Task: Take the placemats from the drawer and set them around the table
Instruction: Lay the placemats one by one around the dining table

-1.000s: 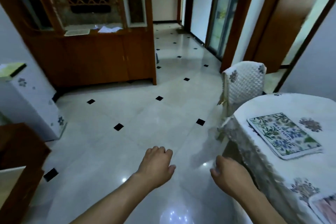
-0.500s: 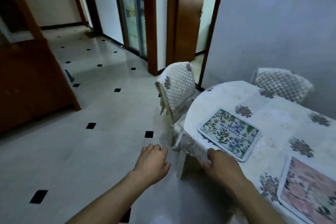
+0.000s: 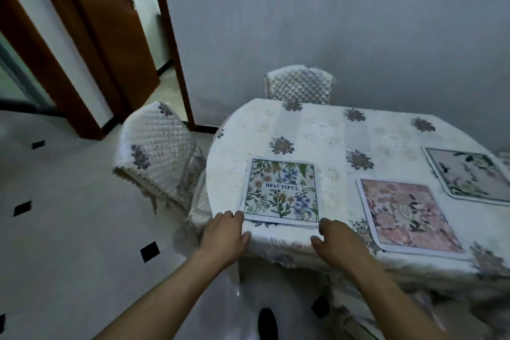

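Loosely curled and grasping nothing, the left hand (image 3: 225, 239) and right hand (image 3: 339, 241) flank the near corners of the floral placemat (image 3: 281, 190) just beyond them on the tabletop (image 3: 317, 127).

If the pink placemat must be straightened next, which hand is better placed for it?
Probably the right hand. It is at the edge of the table, close beside the pink placemat, while the left hand is on the other side of the green placemat, farther away.
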A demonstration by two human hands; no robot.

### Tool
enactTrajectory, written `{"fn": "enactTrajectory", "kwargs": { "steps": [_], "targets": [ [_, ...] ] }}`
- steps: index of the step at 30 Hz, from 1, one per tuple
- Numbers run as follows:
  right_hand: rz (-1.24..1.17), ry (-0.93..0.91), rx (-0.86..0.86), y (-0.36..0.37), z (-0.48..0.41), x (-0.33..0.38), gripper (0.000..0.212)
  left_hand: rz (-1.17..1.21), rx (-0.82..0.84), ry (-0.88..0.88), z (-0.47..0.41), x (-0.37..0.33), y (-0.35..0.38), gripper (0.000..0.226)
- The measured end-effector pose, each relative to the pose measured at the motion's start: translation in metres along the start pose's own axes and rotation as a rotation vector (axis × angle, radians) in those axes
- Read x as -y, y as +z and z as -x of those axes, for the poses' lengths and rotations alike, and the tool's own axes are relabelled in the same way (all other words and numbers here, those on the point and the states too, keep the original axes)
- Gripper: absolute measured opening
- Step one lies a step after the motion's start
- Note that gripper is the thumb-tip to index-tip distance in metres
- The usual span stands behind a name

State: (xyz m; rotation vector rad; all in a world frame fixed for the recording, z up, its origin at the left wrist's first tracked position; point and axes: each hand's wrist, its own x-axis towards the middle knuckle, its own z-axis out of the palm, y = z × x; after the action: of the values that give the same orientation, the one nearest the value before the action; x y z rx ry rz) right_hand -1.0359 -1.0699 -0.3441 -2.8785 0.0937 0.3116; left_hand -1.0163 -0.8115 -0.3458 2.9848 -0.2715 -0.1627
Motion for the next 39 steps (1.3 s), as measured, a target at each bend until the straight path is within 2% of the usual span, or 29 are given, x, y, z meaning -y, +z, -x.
{"fn": "enactTrajectory", "kwargs": {
  "steps": [3,10,12,16,20,25,29,32,36,39],
  "targets": [
    [-0.052,0.081,0.033,0.012,-0.051,-0.019,0.029,0.045,0.057,-0.012,-0.059,0.003,0.022,0.039],
    [-0.141,0.214,0.205,0.051,-0.169,-0.054,0.028,0.065,0.213,-0.190,-0.156,0.011,0.076,0.036],
    [-0.182,0.275,0.249,0.064,-0.194,-0.062,0.033,0.113,0.268,-0.253,-0.173,0.013,0.091,0.035],
    [-0.255,0.420,0.297,0.083,-0.218,-0.071,0.058,0.347,0.356,-0.453,-0.190,0.015,0.118,0.037],
    [-0.334,0.478,0.277,0.094,-0.224,-0.075,0.038,0.507,0.338,-0.596,-0.202,0.020,0.135,0.041],
    [-0.394,0.491,0.158,0.101,-0.222,-0.072,0.028,0.668,0.336,-0.749,-0.214,0.020,0.134,0.037],
    [-0.450,0.459,0.102,0.097,-0.222,-0.064,0.017,0.705,0.256,-0.701,-0.215,0.019,0.126,0.015],
    [-0.525,0.389,-0.009,0.087,-0.225,-0.052,0.025,0.732,0.202,-0.605,-0.217,0.026,0.110,0.008],
    [-0.569,0.251,-0.124,0.066,-0.236,-0.020,0.033,0.729,0.036,-0.465,-0.221,0.057,0.076,0.012],
    [-0.556,0.195,-0.149,0.060,-0.250,0.015,0.030,0.769,-0.052,-0.473,-0.221,0.095,0.050,0.011]
  ]
}}
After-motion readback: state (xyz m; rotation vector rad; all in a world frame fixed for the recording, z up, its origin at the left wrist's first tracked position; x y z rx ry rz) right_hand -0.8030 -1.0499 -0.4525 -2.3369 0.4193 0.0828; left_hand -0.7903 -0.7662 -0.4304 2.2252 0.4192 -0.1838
